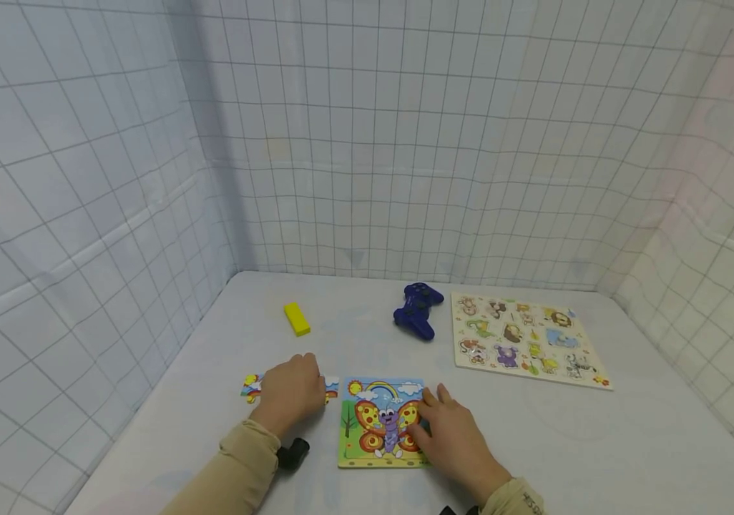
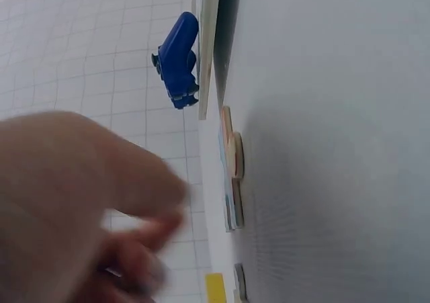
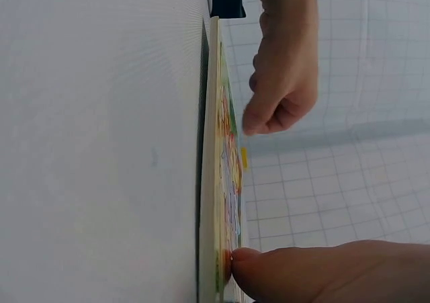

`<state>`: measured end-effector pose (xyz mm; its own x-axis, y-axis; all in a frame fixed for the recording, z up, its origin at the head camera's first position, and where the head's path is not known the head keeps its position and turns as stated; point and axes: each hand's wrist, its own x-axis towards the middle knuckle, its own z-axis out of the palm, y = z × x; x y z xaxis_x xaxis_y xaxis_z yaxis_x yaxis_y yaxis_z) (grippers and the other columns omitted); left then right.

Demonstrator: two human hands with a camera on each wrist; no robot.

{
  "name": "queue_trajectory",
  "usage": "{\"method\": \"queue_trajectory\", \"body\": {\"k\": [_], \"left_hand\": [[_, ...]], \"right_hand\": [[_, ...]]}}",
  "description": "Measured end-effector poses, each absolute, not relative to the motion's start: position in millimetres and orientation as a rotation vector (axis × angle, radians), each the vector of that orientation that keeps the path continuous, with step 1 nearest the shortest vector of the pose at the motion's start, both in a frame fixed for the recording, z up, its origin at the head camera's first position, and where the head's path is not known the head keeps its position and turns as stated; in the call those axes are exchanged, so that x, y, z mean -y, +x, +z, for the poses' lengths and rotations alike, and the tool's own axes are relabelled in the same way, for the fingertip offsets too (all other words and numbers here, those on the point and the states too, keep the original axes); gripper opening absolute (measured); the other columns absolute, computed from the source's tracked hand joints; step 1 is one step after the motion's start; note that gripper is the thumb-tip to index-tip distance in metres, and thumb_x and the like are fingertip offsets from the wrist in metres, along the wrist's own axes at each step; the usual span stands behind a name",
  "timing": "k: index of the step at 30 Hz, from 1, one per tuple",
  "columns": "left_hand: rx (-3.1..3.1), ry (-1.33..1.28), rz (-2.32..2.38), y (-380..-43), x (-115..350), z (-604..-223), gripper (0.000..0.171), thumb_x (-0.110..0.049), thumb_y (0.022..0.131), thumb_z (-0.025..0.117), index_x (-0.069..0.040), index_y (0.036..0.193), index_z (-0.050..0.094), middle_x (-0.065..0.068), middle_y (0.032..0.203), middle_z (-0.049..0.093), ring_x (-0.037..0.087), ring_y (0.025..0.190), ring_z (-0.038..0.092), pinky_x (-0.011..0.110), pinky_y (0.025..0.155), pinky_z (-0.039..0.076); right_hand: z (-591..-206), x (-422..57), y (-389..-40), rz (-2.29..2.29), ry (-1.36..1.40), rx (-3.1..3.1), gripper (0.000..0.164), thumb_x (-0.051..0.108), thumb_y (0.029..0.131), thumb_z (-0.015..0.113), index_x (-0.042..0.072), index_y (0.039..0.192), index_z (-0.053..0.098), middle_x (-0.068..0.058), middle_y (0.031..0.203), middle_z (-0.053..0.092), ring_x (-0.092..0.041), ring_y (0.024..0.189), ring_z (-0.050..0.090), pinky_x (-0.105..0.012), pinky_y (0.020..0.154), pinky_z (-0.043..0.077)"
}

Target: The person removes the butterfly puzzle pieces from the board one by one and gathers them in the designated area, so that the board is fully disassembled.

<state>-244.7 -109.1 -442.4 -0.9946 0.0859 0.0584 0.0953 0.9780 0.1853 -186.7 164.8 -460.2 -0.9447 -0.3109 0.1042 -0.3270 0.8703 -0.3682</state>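
Observation:
A butterfly puzzle board [image 1: 373, 461] lies flat on the table in the head view. My right hand [image 1: 453, 436] rests at its right side, thumb on the picture and fingers along the upper right edge. The thumb touches the board's face in the right wrist view too, where the other fingers are hidden. Left of the board lie puzzle pieces [image 1: 331, 388] with a rainbow and sun print, partly covered by my left hand [image 1: 292, 390]. That hand is raised above the table with curled fingers [image 3: 272, 111]. Nothing shows in its grasp; the left wrist view is blurred there.
Farther back lie a yellow block [image 1: 297, 319] and a blue game controller [image 1: 417, 310]. To the right is an animal puzzle board [image 1: 515, 368]. Grid-patterned white cloth walls [image 1: 399, 157] enclose the table at the back and sides.

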Motion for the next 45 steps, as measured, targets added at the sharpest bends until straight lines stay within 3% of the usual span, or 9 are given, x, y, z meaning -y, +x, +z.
{"method": "queue_trajectory", "body": {"k": [4, 10, 13, 18, 20, 26, 33, 40, 45], "left_hand": [[2.951, -0.340, -0.470, -229, 106, -442, 0.017, -0.032, 0.095, 0.071, -0.016, 0.098, 0.065, -0.003, 0.082, 0.055, 0.012, 0.064, 0.049, 0.029, 0.056, 0.042], [3.048, -0.674, -0.591, -200, 102, -446, 0.057, -0.063, 0.080, 0.079, -0.019, 0.115, 0.068, -0.012, 0.083, 0.052, 0.006, 0.070, 0.047, 0.027, 0.058, 0.039], [3.040, -0.706, -0.589, -196, 103, -447, 0.068, -0.068, 0.074, 0.081, -0.018, 0.118, 0.066, -0.012, 0.081, 0.052, 0.005, 0.070, 0.047, 0.027, 0.058, 0.038], [3.050, -0.690, -0.667, -196, 103, -450, 0.065, -0.063, 0.074, 0.085, -0.018, 0.117, 0.063, -0.010, 0.081, 0.052, 0.007, 0.068, 0.047, 0.028, 0.057, 0.038], [3.067, -0.685, -0.686, -196, 102, -452, 0.066, -0.062, 0.075, 0.084, -0.018, 0.117, 0.061, -0.010, 0.082, 0.052, 0.007, 0.068, 0.047, 0.028, 0.057, 0.038], [3.102, -0.643, -0.711, -198, 99, -453, 0.064, -0.064, 0.077, 0.082, -0.022, 0.119, 0.058, -0.010, 0.083, 0.052, 0.008, 0.066, 0.047, 0.028, 0.055, 0.037], [3.028, -0.641, -0.733, -206, 98, -460, 0.044, -0.055, 0.088, 0.076, -0.023, 0.112, 0.059, -0.010, 0.078, 0.049, 0.006, 0.063, 0.045, 0.027, 0.054, 0.035], [3.002, -0.603, -0.776, -208, 95, -459, 0.040, -0.049, 0.089, 0.077, -0.021, 0.110, 0.058, -0.009, 0.080, 0.050, 0.007, 0.063, 0.044, 0.026, 0.056, 0.036], [2.973, -0.585, -0.761, -207, 94, -461, 0.039, -0.049, 0.087, 0.080, -0.022, 0.105, 0.057, -0.011, 0.085, 0.050, 0.006, 0.066, 0.045, 0.026, 0.057, 0.038]], "right_hand": [[-460, -163, -186, 0.614, 0.500, 3.025, 0.041, 0.033, 0.096, 0.070, 0.002, 0.124, 0.071, -0.025, 0.144, 0.058, -0.054, 0.140, 0.043, -0.070, 0.104, 0.041], [-459, -159, -186, 0.590, 0.500, 3.042, 0.041, 0.033, 0.097, 0.069, 0.003, 0.125, 0.071, -0.024, 0.146, 0.057, -0.053, 0.143, 0.040, -0.071, 0.107, 0.037], [-459, -158, -185, 0.659, 0.501, 3.001, 0.042, 0.034, 0.096, 0.071, 0.005, 0.126, 0.070, -0.023, 0.148, 0.054, -0.050, 0.146, 0.037, -0.072, 0.111, 0.031], [-467, -153, -181, 0.992, 0.783, 2.854, 0.071, 0.042, 0.095, 0.073, 0.002, 0.149, 0.051, -0.021, 0.160, 0.040, -0.043, 0.153, 0.027, -0.071, 0.115, 0.018], [-470, -150, -179, 1.017, 0.911, 2.848, 0.075, 0.047, 0.097, 0.068, 0.004, 0.154, 0.046, -0.019, 0.165, 0.034, -0.041, 0.155, 0.023, -0.070, 0.115, 0.017], [-474, -144, -176, 0.717, 0.927, 2.902, 0.066, 0.050, 0.101, 0.060, 0.005, 0.149, 0.052, -0.015, 0.162, 0.040, -0.035, 0.152, 0.033, -0.062, 0.115, 0.029], [-469, -145, -176, 0.592, 0.899, 2.930, 0.059, 0.045, 0.104, 0.057, 0.005, 0.147, 0.056, -0.015, 0.159, 0.045, -0.034, 0.150, 0.038, -0.059, 0.113, 0.036], [-468, -142, -177, 0.628, 0.847, 2.953, 0.054, 0.038, 0.104, 0.059, 0.005, 0.146, 0.056, -0.013, 0.157, 0.048, -0.032, 0.150, 0.040, -0.062, 0.118, 0.029], [-469, -142, -176, 0.597, 0.861, 2.950, 0.053, 0.036, 0.104, 0.060, 0.002, 0.145, 0.057, -0.013, 0.156, 0.049, -0.032, 0.148, 0.041, -0.057, 0.116, 0.036]]}}
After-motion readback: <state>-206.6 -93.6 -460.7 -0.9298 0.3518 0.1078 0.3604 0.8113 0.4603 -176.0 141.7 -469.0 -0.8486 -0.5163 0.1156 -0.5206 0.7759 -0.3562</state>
